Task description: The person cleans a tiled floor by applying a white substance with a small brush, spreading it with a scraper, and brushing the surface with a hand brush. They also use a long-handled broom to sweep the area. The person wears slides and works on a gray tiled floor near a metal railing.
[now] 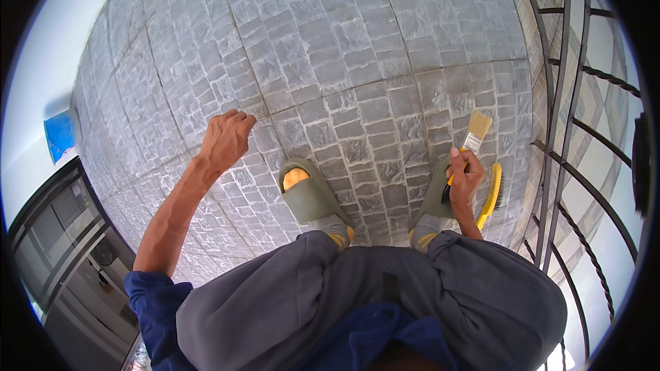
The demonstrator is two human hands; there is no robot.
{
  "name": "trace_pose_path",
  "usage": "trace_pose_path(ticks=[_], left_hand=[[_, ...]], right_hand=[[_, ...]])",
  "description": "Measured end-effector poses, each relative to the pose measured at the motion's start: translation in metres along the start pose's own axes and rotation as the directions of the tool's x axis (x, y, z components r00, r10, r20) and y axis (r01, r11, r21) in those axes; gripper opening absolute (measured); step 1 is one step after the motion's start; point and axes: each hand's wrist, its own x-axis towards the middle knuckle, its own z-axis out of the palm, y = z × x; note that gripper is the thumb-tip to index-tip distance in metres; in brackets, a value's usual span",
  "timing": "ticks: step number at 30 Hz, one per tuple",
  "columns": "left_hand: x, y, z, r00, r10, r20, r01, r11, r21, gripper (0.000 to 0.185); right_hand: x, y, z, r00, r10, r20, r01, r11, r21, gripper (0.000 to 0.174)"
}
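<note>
My right hand grips a flat paintbrush with a yellow and black handle, a metal ferrule and pale bristles pointing forward. It is over my right slide sandal. Just right of that hand, a wire brush with a curved yellow handle and dark bristles lies on the grey stone-pattern tile floor. My left hand is at the left, above the tiles, with its fingers curled in; nothing shows in it, though its palm side is hidden.
A black metal railing with twisted bars runs along the right. At the far left are a blue container by the white wall and a dark-framed glass door. My green slide sandals stand on the tiles.
</note>
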Motion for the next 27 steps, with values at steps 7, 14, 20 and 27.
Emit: trace_pose_path(ticks=[7, 14, 20, 27], left_hand=[[-0.049, -0.04, -0.022, 0.979, -0.118, 0.167, 0.087, 0.98, 0.179, 0.004], [-0.021, 0.009, -0.032, 0.96, -0.279, -0.015, 0.279, 0.96, 0.01, 0.004], [0.016, 0.056, -0.057, 0.973, -0.23, 0.016, 0.23, 0.966, -0.114, 0.014], [0.04, 0.105, -0.078, 0.974, -0.216, -0.062, 0.19, 0.939, -0.285, 0.016]], right_hand=[[0.0, 0.002, -0.001, 0.999, -0.048, -0.009, 0.048, 0.999, 0.017, 0.034], [0.0, 0.005, -0.002, 1.0, -0.007, -0.007, 0.006, 1.0, -0.028, 0.035], [-0.002, 0.008, -0.002, 1.0, -0.002, -0.017, 0.001, 0.999, -0.051, 0.033], [-0.002, -0.014, -0.022, 0.97, -0.075, 0.232, 0.09, 0.994, -0.056, 0.02]])
